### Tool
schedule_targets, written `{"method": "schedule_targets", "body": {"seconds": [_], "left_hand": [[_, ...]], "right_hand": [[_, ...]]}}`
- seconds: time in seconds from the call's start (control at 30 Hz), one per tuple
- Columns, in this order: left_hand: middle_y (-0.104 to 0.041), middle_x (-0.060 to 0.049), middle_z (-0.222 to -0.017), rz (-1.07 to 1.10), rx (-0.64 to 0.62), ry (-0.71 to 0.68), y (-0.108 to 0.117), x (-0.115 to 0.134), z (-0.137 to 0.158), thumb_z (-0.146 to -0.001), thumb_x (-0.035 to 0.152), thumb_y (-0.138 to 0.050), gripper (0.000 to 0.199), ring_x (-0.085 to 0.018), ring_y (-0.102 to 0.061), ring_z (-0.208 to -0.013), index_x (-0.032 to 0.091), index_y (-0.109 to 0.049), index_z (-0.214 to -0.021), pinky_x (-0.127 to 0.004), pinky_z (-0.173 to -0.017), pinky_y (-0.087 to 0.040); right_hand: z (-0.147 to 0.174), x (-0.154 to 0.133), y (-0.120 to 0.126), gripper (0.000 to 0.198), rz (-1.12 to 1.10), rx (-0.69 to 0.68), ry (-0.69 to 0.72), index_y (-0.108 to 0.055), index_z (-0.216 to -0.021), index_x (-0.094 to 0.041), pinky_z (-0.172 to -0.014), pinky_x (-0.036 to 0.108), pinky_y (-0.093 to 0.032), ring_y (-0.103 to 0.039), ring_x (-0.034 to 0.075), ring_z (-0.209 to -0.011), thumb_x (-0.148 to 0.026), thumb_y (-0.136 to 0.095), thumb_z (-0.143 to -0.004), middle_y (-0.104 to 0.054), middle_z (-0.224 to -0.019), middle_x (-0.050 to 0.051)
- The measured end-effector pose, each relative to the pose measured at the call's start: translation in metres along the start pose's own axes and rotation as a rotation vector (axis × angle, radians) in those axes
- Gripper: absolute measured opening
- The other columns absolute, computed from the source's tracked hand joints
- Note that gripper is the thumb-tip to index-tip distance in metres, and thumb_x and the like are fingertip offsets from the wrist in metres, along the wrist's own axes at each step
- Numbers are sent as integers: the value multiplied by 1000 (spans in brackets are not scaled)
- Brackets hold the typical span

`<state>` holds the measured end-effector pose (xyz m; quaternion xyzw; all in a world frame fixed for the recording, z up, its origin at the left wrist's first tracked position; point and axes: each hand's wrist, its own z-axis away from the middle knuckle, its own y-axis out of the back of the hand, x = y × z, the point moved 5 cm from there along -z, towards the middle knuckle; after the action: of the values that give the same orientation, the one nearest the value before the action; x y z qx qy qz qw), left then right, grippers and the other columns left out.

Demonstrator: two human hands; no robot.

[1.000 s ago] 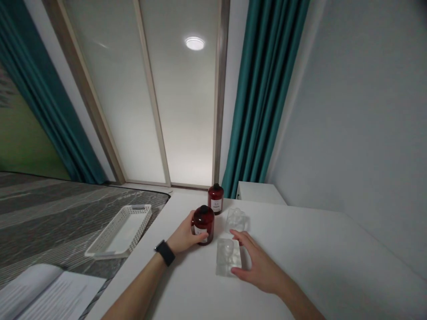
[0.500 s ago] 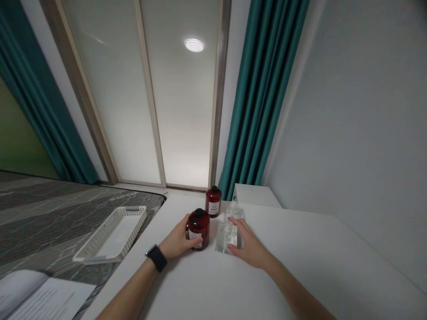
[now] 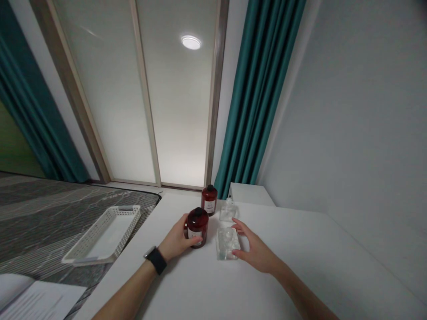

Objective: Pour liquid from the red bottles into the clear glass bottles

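My left hand (image 3: 176, 238) is wrapped round a dark red glass bottle (image 3: 199, 222) with a black top and a white label. The bottle stands upright at the table's middle. To its right is a clear, square glass bottle (image 3: 228, 244). My right hand (image 3: 251, 249) is at that bottle's right side, thumb and fingers apart; whether the fingertips touch the glass I cannot tell. Behind, a second dark red bottle (image 3: 209, 202) stands upright, with another clear glass bottle (image 3: 228, 210) to its right.
The white table (image 3: 207, 293) bears the bottles. Left of it, lower down, are a white perforated basket (image 3: 103, 235) and an open book (image 3: 43, 298). Past the table's far edge stand a white cabinet (image 3: 251, 194) and a teal curtain (image 3: 256, 102); a wall (image 3: 360, 133) rises on the right.
The front clear bottle has shifted slightly towards me and away from the rear clear one. My right hand has drawn back to the right. My left hand stays on the red bottle.
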<state>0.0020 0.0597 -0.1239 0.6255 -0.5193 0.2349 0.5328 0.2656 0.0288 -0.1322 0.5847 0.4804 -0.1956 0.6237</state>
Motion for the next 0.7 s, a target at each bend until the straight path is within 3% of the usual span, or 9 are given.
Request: {"method": "schedule_targets", "body": {"seconds": [0.17,0.27,0.37,0.43,0.5,0.57,0.63,0.7], "left_hand": [[-69,-11,-114,-57,109,45,-11,-13,-2,-69,28,-81,62,-30,-65,-102,17,-54,-123,-46,-92,-51],[-65,-13,-121,-12,124,17,-13,-14,-2,-66,27,-83,70,-32,-62,-110,17,-51,-128,-48,-97,-48],[-56,-16,-134,6,138,-48,-6,-7,0,-66,25,-82,81,-33,-54,-122,18,-43,-137,-49,-105,-42],[-53,-16,-135,-52,203,-102,4,1,4,-75,27,-73,74,-32,-54,-122,18,-39,-140,-49,-103,-44],[-57,-14,-126,-188,317,-222,16,15,11,-83,25,-61,57,-29,-57,-114,19,-41,-137,-47,-97,-48],[-62,-10,-112,-383,381,-451,16,36,22,-85,18,-56,41,-27,-60,-102,22,-50,-126,-45,-89,-49],[-67,-6,-95,-562,291,-734,0,56,34,-81,11,-57,33,-24,-61,-88,25,-57,-111,-43,-81,-49],[-67,-6,-88,-609,177,-871,-20,68,43,-80,9,-56,31,-23,-61,-81,23,-58,-108,-39,-75,-50]], "right_hand": [[15,-3,-9,77,4,100,35,-36,-145,-28,-107,44,-40,-53,25,-121,-19,-69,-76,-50,-136,8],[18,-5,-17,75,49,120,66,-37,-145,-27,-108,44,-39,-50,26,-122,-20,-67,-77,-50,-131,8],[18,-3,-20,77,33,124,33,-34,-146,-28,-108,46,-38,-51,27,-121,-21,-67,-77,-50,-132,9],[19,2,-20,78,4,122,4,-31,-147,-29,-109,48,-37,-52,27,-122,-21,-66,-78,-50,-135,8],[21,7,-20,78,-23,118,-16,-30,-148,-30,-109,49,-36,-51,27,-123,-23,-66,-79,-49,-138,8],[22,10,-20,77,-44,116,-21,-29,-148,-30,-110,48,-36,-51,26,-125,-24,-66,-80,-49,-140,8],[22,11,-19,77,-61,118,-17,-29,-148,-30,-110,47,-35,-51,25,-125,-24,-66,-81,-49,-141,8],[22,10,-19,77,-75,125,-10,-29,-148,-29,-110,47,-35,-52,24,-124,-23,-66,-81,-49,-141,8]]}}
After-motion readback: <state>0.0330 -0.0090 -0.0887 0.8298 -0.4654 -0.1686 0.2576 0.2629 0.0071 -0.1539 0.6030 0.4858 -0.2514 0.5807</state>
